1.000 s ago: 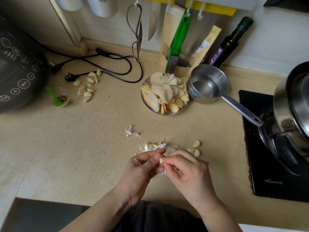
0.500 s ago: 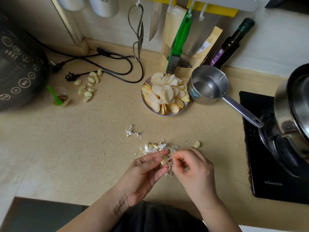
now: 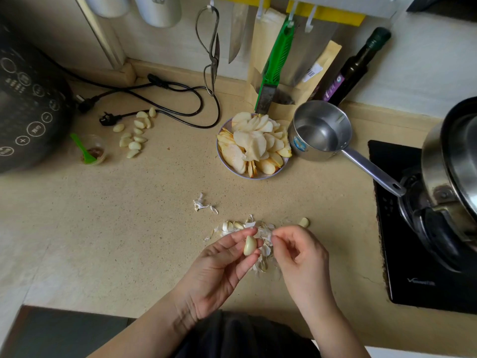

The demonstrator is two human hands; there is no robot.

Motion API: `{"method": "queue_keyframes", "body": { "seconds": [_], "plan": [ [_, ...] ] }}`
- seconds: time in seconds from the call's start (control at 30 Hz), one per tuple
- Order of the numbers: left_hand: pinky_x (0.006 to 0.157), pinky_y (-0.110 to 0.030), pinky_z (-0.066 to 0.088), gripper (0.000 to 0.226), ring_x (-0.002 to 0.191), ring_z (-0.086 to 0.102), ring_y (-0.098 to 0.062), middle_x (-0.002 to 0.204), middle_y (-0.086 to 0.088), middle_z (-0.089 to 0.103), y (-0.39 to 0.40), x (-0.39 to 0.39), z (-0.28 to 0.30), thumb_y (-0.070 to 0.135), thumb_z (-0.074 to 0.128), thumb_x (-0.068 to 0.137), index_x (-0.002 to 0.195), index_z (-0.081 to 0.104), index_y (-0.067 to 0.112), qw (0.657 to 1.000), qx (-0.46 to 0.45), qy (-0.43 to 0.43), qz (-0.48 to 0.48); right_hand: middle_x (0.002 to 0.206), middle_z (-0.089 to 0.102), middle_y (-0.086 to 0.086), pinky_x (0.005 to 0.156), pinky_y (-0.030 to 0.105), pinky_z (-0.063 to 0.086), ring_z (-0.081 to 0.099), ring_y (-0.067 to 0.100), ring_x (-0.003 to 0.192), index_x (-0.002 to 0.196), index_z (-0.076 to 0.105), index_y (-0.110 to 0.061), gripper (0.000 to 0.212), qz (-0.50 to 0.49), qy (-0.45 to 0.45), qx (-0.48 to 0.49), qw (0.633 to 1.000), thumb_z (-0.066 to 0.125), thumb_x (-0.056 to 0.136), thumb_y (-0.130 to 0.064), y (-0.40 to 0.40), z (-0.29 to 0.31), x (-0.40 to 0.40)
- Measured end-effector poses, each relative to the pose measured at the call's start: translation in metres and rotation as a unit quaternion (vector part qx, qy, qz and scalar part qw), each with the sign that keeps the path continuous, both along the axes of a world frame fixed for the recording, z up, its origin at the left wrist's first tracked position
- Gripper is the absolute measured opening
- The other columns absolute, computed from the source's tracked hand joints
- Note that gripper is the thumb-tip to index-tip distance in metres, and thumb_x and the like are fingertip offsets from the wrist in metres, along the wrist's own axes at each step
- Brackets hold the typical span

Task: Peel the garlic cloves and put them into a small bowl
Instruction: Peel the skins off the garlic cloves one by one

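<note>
The counter (image 3: 129, 215) is a pale speckled slab, matt and flat, running well out from the fingers on every side. Far up and right of the hands sits a shallow plate (image 3: 278, 172) of thin fruit slices, and just beside it a shiny steel saucepan (image 3: 320, 130) with a long handle. A heap of smooth, plump peeled cloves (image 3: 134, 135) lies far up and left of the hands. No small bowl for the garlic can be picked out with certainty.

The left hand (image 3: 219, 275) is palm-up, thumb and forefinger closed on a clove (image 3: 249, 245). This clove is bare, cream and glossy, teardrop-shaped, its long axis near upright with the pointed end up and the blunt end toward the palm. The right hand (image 3: 302, 257) is just to the right of it, apart from the clove, thumb and forefinger pinched together on what seems a scrap of skin; I cannot tell for sure.

Just past the fingertips lies a litter of skins (image 3: 263, 229), papery, white, curled, with a few unpeeled cloves among them. One more peeled clove (image 3: 304, 222) lies just above the right hand.

The clove looks finished, so the left hand, already holding it, is the one to carry it off.
</note>
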State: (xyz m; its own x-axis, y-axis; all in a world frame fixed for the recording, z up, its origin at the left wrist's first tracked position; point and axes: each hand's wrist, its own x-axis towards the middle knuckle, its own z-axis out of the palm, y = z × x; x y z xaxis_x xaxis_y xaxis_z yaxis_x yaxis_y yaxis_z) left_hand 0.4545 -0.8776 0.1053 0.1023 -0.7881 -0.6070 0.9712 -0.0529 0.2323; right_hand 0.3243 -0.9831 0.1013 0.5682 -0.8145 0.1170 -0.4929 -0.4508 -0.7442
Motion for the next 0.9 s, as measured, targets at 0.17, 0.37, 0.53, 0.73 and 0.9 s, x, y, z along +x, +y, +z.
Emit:
{"method": "queue_keyframes", "body": {
  "seconds": [0.17,0.37,0.53,0.73,0.9],
  "plan": [
    [0.062,-0.023,0.059,0.021,0.075,0.072,-0.021,0.093,-0.023,0.07,0.0,-0.001,-0.003,0.002,0.056,0.082,0.093,0.072,-0.004,0.999,0.029,0.006,0.015,0.06,0.058,-0.017,0.05,0.024,0.048,0.056,0.005,0.054,0.072,0.07,-0.017,0.009,0.022,-0.01,0.025,0.999,0.072,0.081,-0.016,0.002,0.002,0.002],
    [0.063,-0.024,0.059,0.022,0.076,0.072,-0.021,0.089,-0.017,0.071,-0.001,-0.002,-0.004,0.001,0.057,0.081,0.095,0.073,0.0,0.999,0.036,-0.005,0.014,0.082,0.062,-0.009,0.061,0.016,0.049,0.061,0.01,0.07,0.101,0.069,-0.021,0.021,0.055,-0.095,0.105,0.988,0.068,0.083,-0.01,0.008,0.004,0.003],
    [0.069,-0.024,0.059,0.027,0.09,0.071,-0.023,0.098,-0.014,0.071,-0.001,-0.002,-0.003,0.003,0.056,0.082,0.104,0.071,0.003,0.999,0.025,-0.015,0.014,0.089,0.064,-0.005,0.052,0.025,0.049,0.06,0.01,0.067,0.101,0.074,-0.016,0.02,0.117,-0.113,0.092,0.982,0.065,0.083,-0.017,0.012,0.011,0.006],
    [0.075,-0.026,0.057,0.025,0.083,0.07,-0.019,0.096,-0.014,0.07,0.0,-0.006,-0.005,0.002,0.06,0.078,0.1,0.071,0.0,0.998,0.048,-0.034,-0.011,0.081,0.065,-0.006,0.052,0.016,0.046,0.06,0.008,0.06,0.092,0.077,-0.015,0.016,0.096,-0.092,0.066,0.989,0.072,0.077,-0.012,0.014,0.014,0.008],
    [0.076,-0.028,0.057,0.022,0.088,0.067,-0.025,0.093,-0.014,0.066,-0.002,-0.008,-0.007,-0.001,0.062,0.075,0.092,0.073,0.005,0.996,0.052,-0.075,0.014,0.072,0.064,-0.011,0.056,0.015,0.046,0.06,0.009,0.062,0.086,0.072,-0.02,0.013,0.067,-0.074,0.105,0.989,0.072,0.075,-0.012,0.018,0.013,0.01]
  ]
}}
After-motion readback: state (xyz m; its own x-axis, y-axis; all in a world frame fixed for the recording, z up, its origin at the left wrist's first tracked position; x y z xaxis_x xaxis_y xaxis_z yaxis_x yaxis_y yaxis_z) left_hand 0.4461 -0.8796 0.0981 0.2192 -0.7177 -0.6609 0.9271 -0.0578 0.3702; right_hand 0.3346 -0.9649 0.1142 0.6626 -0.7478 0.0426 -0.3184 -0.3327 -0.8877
